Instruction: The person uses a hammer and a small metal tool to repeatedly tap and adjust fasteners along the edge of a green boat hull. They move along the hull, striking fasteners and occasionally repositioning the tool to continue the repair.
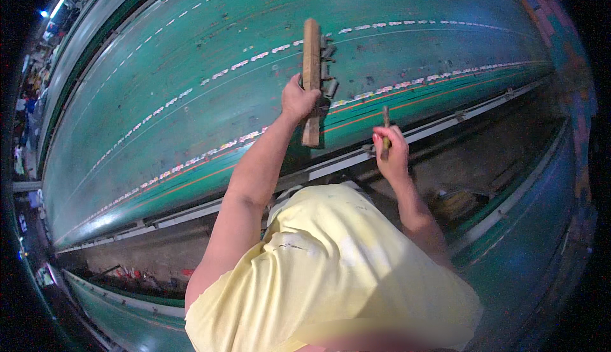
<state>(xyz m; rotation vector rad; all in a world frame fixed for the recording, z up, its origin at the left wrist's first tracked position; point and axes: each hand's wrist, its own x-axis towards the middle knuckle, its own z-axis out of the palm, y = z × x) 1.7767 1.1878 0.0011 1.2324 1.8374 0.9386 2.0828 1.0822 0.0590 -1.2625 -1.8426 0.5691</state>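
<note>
My left hand (299,99) is closed around a long squared wooden bar (310,53) above the green table. Several short grey cylindrical pieces (331,88) stick out along the bar's right side; how they are fixed to it is hidden. Nearer the table's front edge, my right hand (394,149) is closed on a short, thin brownish stick-like tool (386,117), its tip pointing away from me. A small greyish part shows beside those fingers, too unclear to name. The two hands are apart.
The long green table (210,119) carries rows of small pale pieces (238,65) and orange lines. A pale rail (471,119) runs along its near edge. Behind me stands another green table (509,250), across a dark aisle floor (503,154).
</note>
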